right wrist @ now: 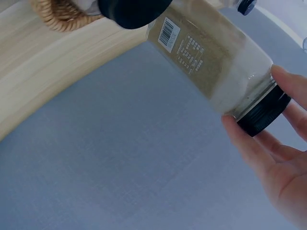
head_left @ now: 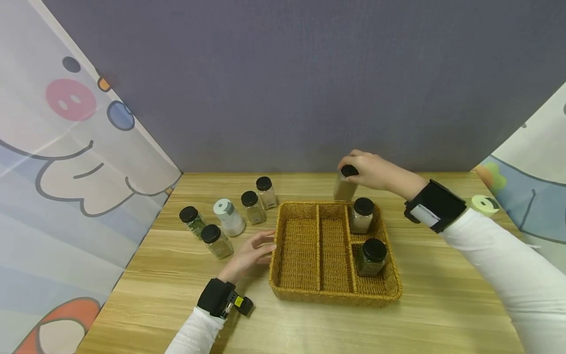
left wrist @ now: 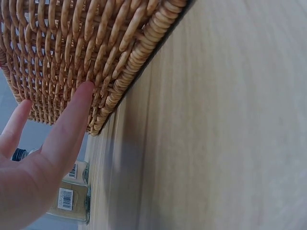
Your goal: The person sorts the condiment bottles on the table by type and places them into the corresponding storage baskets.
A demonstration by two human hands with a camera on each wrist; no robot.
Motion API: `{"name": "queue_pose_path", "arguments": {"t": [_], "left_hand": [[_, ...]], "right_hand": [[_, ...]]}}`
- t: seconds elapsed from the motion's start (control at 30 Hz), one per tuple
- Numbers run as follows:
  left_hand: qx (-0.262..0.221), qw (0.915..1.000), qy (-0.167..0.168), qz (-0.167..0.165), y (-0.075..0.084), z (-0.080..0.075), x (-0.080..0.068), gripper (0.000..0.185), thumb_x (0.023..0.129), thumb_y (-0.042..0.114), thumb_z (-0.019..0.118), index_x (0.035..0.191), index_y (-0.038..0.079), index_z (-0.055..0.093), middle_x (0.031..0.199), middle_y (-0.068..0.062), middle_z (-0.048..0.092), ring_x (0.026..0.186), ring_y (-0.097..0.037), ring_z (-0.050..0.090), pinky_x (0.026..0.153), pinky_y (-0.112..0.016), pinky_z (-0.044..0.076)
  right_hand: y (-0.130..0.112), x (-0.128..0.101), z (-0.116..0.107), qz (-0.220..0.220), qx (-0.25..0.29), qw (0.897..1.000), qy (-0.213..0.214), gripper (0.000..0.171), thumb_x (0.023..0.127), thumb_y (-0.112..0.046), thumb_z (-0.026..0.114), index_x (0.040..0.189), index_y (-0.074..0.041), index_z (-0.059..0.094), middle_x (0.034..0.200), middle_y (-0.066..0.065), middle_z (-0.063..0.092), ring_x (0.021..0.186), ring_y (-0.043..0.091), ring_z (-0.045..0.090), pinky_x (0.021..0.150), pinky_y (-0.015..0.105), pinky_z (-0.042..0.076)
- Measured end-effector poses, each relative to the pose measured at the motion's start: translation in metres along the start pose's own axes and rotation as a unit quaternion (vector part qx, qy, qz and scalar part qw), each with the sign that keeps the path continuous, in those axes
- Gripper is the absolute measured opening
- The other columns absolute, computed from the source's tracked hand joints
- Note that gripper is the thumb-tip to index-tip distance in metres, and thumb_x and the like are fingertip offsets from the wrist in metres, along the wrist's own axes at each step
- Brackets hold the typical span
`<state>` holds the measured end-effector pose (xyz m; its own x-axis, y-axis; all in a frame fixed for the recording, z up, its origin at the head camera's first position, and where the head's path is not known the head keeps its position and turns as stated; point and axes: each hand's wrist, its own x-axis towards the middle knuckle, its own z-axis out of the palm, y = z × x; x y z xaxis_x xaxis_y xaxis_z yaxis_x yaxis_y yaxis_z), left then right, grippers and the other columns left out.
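Observation:
My right hand (head_left: 372,170) grips a tall clear spice jar (head_left: 342,190) by its black lid, just behind the basket's far rim. Tan powder and a barcode label show on this jar (right wrist: 206,57) in the right wrist view. Extended fingers of my left hand (head_left: 251,254) touch the left side wall of the wicker basket (head_left: 327,297). Inside the basket's right-hand compartments stand two black-lidded jars: one with pale contents (head_left: 361,216) at the back, one with dark green contents (head_left: 371,258) in front. Both longer compartments on the left show bare weave.
Left of the basket stand several jars: a white-capped shaker (head_left: 229,218), a green-filled jar (head_left: 192,221), a tan jar (head_left: 217,242) and two more black-lidded jars (head_left: 253,208) further back. A pale green roll (head_left: 484,205) lies at far right. A grey panel (head_left: 283,98) borders the table's back.

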<state>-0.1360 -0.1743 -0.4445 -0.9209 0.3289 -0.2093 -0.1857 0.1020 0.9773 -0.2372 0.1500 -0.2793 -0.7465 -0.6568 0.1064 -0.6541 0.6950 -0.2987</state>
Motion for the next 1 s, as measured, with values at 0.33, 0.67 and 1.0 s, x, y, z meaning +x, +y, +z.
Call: {"name": "queue_pose_path", "arguments": {"t": [0.33, 0.67, 1.0], "left_hand": [[-0.003, 1.0, -0.001, -0.005, 0.0, 0.0, 0.0, 0.057, 0.083, 0.02, 0.061, 0.132, 0.005, 0.036, 0.13, -0.021, 0.04, 0.108, -0.031, 0.05, 0.088, -0.04, 0.046], [0.0, 1.0, 0.002, -0.007, 0.001, 0.0, 0.0, 0.058, 0.083, 0.021, 0.061, 0.132, 0.005, 0.036, 0.129, -0.021, 0.04, 0.107, -0.03, 0.051, 0.087, -0.039, 0.047], [0.001, 1.0, 0.0, -0.005, 0.0, -0.001, 0.0, 0.057, 0.084, 0.02, 0.061, 0.133, 0.005, 0.035, 0.13, -0.021, 0.039, 0.108, -0.031, 0.05, 0.088, -0.04, 0.046]], "right_hand": [[-0.014, -0.003, 0.006, -0.028, -0.002, 1.0, -0.002, 0.032, 0.081, -0.008, 0.063, 0.111, -0.001, 0.056, 0.105, 0.019, 0.051, 0.087, 0.029, 0.056, 0.068, 0.037, 0.052], [-0.024, -0.004, 0.013, -0.046, -0.007, 0.999, -0.008, 0.032, 0.08, -0.009, 0.064, 0.111, -0.002, 0.057, 0.105, 0.017, 0.051, 0.085, 0.027, 0.057, 0.065, 0.033, 0.052], [-0.027, -0.006, 0.019, -0.06, 0.001, 0.998, -0.01, 0.029, 0.08, -0.008, 0.065, 0.107, -0.002, 0.059, 0.104, 0.018, 0.052, 0.086, 0.029, 0.058, 0.069, 0.035, 0.053]]}}
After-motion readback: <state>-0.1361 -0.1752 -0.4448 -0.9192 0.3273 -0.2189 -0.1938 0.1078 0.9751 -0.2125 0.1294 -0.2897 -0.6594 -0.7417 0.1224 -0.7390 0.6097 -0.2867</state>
